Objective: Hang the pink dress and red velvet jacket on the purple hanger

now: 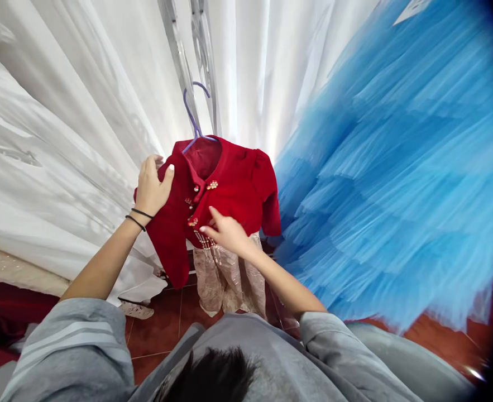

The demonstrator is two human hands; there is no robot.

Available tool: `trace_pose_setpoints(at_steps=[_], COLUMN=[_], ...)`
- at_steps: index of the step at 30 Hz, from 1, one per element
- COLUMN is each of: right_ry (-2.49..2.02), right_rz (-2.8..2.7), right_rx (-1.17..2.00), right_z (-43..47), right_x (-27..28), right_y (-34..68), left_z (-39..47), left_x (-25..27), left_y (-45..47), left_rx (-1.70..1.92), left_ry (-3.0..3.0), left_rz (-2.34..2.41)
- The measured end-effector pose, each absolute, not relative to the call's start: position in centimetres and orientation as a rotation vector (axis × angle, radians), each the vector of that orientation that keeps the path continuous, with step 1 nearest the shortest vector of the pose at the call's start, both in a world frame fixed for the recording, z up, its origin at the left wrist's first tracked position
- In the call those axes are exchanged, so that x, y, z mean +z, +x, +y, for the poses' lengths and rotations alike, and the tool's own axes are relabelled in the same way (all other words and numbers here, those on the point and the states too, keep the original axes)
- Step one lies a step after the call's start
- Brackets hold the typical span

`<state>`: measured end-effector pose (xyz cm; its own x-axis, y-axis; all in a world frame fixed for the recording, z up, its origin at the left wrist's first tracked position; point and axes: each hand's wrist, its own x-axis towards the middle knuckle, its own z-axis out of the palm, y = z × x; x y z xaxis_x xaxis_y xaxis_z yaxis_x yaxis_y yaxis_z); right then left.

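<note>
"Where's the jacket (240, 192)?"
"In front of the person, red, hanging from the hanger (195, 126), with the hanger's hook at the bars of the rack (180, 47). A pale, shiny skirt (229, 279) shows below its hem."

"And the left hand (151, 187)?"
"On the jacket's shoulder, at the edge on the person's left. Thumb towards the front, fingers bent at the outer edge. I can't make out whether the grip is pinching cloth. Two black bands (142, 214) circle that wrist."

"The right hand (229, 234)?"
"Over the lower part of the jacket's front, finger and thumb spread apart, so the grip has nothing between them. The lower clasp (193, 222) is just beside the thumb tip; the upper clasp (212, 185) sits by the neckline. Whether the fingertip touches the cloth, I can't say."

"What's around it?"
"White cloth (74, 111) behind and to the left, blue tulle (405, 178) on the right, and a red tiled floor (158, 318) beneath."
</note>
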<state>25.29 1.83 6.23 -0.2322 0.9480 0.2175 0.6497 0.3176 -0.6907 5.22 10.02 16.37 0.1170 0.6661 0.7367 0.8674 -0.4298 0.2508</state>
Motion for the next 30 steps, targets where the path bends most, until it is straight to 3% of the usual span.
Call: trace_pose_setpoints(at_steps=[5,10,13,19,24,30], right_ry=[-1.378,-1.386,-1.335,-1.413,-1.798,-1.543], right_rz=[-1.101,-1.182,-1.358,-1.174,-1.286,-1.499], right_rx=[0.095,0.363,0.468,0.008,0.033,-0.078], right_z=[6.4,12.2,12.2,10.0,7.4,1.2], right_x=[4.7,3.0,3.3,5.6,4.9,1.4], right_y=[37.6,43.7,43.6,43.2,39.4,28.9], left_z=[7.7,7.8,9.4,11.2,12.4,10.8], left_x=[16.3,14.7,14.6,18.5,17.4,16.4], left_y=[8.3,14.3,16.6,15.7,12.1,6.8], left_rx=[-1.126,-0.917,-0.837,-1.114,-0.558,-0.188], left_ry=[-2.213,-2.432,-2.48,-2.391,-2.659,-2.776], left_rz=[-1.339,-1.326,-1.336,-1.186,-0.985,-0.768])
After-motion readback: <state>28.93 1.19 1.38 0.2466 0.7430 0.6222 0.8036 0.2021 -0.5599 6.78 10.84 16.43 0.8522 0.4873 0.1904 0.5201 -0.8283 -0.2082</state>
